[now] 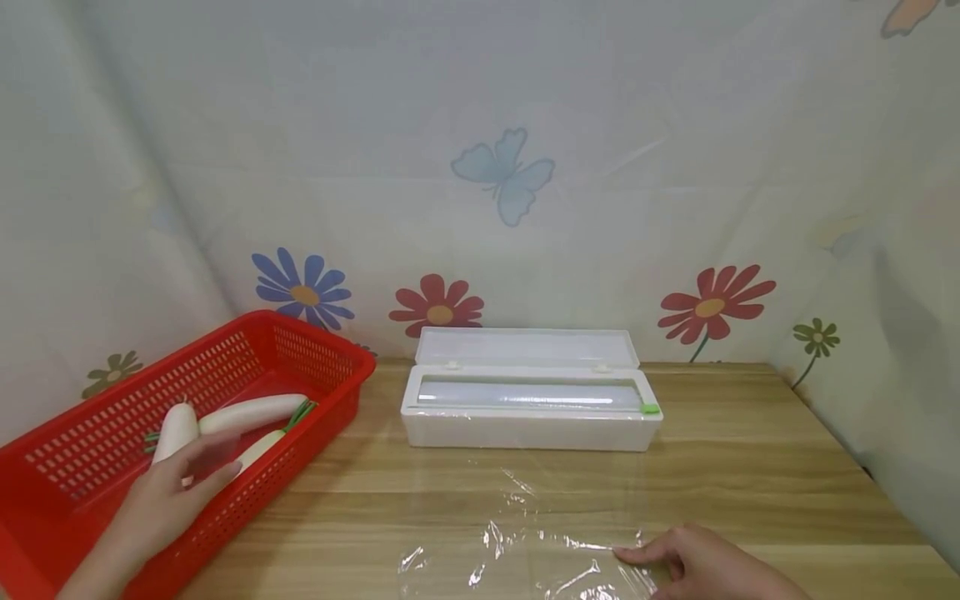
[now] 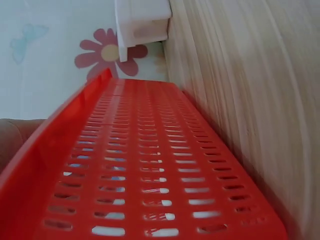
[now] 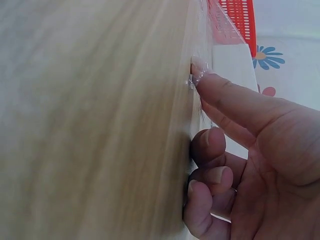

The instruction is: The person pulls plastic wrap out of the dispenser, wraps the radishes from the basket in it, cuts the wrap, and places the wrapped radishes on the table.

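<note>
My left hand point(image 1: 168, 496) reaches over the near side of a red basket point(image 1: 315, 454), thumb and fingers apart above white radishes with green stems. One radish point(image 1: 178, 429) stands tilted just beyond the hand. A second radish point(image 1: 255, 412) lies behind the fingers, and a third radish point(image 1: 258, 450) is by the thumb tip, partly hidden by the rim. A sheet of clear plastic wrap point(image 1: 517, 525) stretches toward me from a white dispenser box point(image 1: 525, 432). At its near right, my right hand point(image 1: 697, 562) pinches the wrap's edge low over the table, its other fingers curled.
The dispenser's lid point(image 1: 525, 346) is raised at the back, and a green slider point(image 1: 649, 409) sits at its right end. A wood-grain table point(image 1: 750, 467) lies under everything. Behind it hangs a flower-printed cloth point(image 1: 570, 250).
</note>
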### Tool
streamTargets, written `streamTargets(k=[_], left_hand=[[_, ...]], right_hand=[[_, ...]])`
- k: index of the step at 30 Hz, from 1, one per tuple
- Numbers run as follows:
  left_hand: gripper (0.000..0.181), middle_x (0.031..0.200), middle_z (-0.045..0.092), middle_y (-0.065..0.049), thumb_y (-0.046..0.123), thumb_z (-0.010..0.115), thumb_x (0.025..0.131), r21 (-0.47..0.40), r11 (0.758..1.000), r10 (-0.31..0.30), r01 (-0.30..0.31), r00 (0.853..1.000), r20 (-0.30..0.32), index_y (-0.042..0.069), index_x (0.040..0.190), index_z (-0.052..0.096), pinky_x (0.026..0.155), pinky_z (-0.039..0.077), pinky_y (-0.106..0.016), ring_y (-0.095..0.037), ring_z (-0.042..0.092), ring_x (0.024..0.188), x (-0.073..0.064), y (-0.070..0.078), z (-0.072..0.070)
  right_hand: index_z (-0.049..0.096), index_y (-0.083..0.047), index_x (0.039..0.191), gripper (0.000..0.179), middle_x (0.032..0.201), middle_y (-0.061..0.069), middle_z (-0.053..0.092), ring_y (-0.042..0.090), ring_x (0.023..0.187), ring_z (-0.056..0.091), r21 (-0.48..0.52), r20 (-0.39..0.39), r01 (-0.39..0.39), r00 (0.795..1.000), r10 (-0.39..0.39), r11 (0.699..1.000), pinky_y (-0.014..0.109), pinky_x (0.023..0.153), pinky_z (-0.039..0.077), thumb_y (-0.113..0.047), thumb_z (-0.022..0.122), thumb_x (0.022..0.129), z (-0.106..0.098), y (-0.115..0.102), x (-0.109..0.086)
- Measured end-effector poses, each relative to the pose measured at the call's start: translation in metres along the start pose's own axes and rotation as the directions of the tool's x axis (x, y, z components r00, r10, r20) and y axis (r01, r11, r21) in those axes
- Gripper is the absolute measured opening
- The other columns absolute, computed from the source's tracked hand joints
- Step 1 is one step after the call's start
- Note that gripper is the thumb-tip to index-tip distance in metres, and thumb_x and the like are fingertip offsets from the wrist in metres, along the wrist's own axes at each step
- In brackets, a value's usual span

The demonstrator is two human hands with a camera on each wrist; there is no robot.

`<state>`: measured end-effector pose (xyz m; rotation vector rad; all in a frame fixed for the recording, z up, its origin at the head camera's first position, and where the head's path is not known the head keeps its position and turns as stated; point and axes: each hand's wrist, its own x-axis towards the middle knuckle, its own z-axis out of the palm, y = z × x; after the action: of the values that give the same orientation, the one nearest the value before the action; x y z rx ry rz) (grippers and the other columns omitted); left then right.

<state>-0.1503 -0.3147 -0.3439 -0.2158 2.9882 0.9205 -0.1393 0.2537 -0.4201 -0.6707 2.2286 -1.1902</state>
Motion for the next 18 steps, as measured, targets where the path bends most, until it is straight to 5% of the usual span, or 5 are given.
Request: streamTargets(k=[8, 10, 18], left_hand=[[0.076, 0.129, 0.039, -0.03, 0.048, 0.056, 0.084, -0.034, 0.997, -0.058, 0.067, 0.976, 0.212, -0.001, 0.137, 0.031, 0.075, 0.047, -0.051, -0.038, 0.048, 0.104, 0.009, -0.026, -0.009], [0.076, 0.125, 0.041, -0.031, 0.046, 0.057, 0.085, -0.01, 0.999, -0.034, 0.038, 0.97, 0.242, -0.005, 0.135, 0.032, 0.076, 0.047, -0.05, -0.041, 0.048, 0.104, 0.012, -0.033, -0.012], [0.068, 0.118, 0.046, -0.035, 0.036, 0.056, 0.088, -0.01, 0.999, -0.028, 0.035, 0.91, 0.414, -0.01, 0.132, 0.031, 0.076, 0.045, -0.055, -0.047, 0.047, 0.105, 0.022, -0.058, -0.014]], right_hand=[[0.062, -0.019, 0.118, 0.047, 0.061, -0.006, 0.053, -0.001, 0.042, 0.034, 0.008, -0.012, -0.005, 1.0, 0.005, 1.0, 0.017, 0.035, 0.027, -0.031, 0.073, 0.074, 0.003, 0.0, 0.001], [0.063, -0.019, 0.117, 0.046, 0.059, -0.006, 0.051, -0.001, 0.042, 0.033, 0.02, -0.008, -0.008, 1.0, 0.008, 1.0, 0.018, 0.035, 0.025, -0.03, 0.074, 0.074, 0.003, 0.001, 0.001], [0.063, -0.02, 0.117, 0.044, 0.058, -0.009, 0.048, -0.001, 0.043, 0.03, 0.024, -0.007, 0.001, 1.0, -0.001, 1.0, 0.02, 0.035, 0.021, -0.026, 0.074, 0.074, 0.004, 0.003, 0.003]])
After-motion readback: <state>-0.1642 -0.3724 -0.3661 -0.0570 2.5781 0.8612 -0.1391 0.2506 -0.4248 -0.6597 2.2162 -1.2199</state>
